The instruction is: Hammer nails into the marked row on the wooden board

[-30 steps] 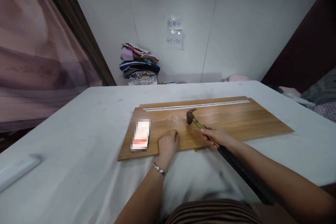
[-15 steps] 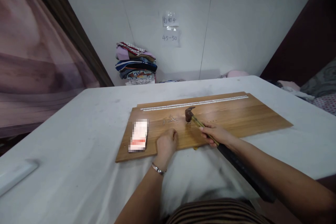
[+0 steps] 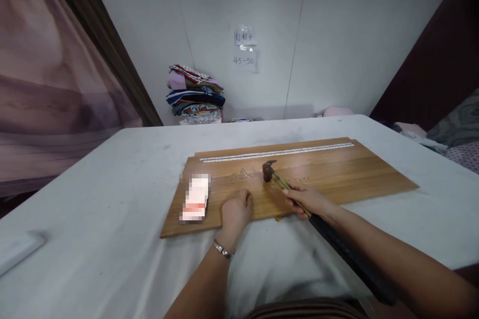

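My right hand [image 3: 305, 199] grips a claw hammer [image 3: 288, 185] by the shaft, well up toward its rusty head. The black grip runs back beneath my forearm. Its head is low over, or touching, a wooden board [image 3: 359, 169]; what lies right under it is hidden. My left hand [image 3: 236, 209], curled closed, rests on the board near its front edge. Whatever its fingers hold, if anything, is hidden. Several loose nails [image 3: 244, 174] lie between the hammer head and the phone. A row of small dark dots [image 3: 298, 180] marks the board right of the head.
A phone with a blurred screen [image 3: 195, 198] lies on the board's left end. Two white measuring strips [image 3: 277, 152] run along the far side. A white-covered table [image 3: 112, 189] carries the board. Folded clothes [image 3: 196, 93] are stacked by the wall, below paper notes [image 3: 245, 52].
The whole view has shifted slightly, so the board sits a little lower in it. The hammer head is marginally lower over the board. My left hand keeps its place on the board.
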Available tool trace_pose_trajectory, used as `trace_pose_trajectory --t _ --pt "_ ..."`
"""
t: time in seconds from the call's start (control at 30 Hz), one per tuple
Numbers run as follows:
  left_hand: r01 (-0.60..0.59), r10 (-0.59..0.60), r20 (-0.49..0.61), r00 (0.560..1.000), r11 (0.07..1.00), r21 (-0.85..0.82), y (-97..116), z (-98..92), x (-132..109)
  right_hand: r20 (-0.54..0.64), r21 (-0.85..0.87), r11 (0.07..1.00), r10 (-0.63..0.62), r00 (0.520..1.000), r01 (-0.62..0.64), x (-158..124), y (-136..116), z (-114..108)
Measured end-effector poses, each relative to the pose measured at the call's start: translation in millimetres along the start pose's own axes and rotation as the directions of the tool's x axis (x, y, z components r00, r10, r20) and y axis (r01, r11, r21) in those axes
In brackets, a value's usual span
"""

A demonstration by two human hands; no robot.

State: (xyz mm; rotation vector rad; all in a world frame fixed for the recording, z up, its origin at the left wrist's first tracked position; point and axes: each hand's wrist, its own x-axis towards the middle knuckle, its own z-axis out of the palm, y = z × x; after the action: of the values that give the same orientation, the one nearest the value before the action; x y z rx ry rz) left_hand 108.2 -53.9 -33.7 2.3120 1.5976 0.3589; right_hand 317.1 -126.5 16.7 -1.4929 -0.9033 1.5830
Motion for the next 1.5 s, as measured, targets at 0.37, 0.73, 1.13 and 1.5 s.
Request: trace_pose_trajectory --t 0.37,0.73,1.13,1.5 --pt "0.026 -0.026 0.037 0.999 1.0 0.008 4.8 -5.4 -1.3 -0.004 -0.014 0.999 -0.049 0.999 0.048 1.0 -2.4 -2.1" --pt "-0.105 0.099 -0.18 0.979 0.994 -0.026 -0.9 1.4 -2.3 -0.01 0.006 1.0 -0.01 1.0 0.01 -0.1 1.3 0.8" --pt "-0.153 0.151 -0.205 0.967 0.988 0.002 -3.0 4.8 -1.1 -0.003 -0.005 1.0 -0.011 1.0 0.011 3.2 1.9 -2.5" --pt "-0.158 0.155 -0.188 0.97 0.987 -0.004 -4.6 7.0 1.1 0.014 0.004 1.0 -0.014 1.0 0.014 4.1 2.7 -2.9"
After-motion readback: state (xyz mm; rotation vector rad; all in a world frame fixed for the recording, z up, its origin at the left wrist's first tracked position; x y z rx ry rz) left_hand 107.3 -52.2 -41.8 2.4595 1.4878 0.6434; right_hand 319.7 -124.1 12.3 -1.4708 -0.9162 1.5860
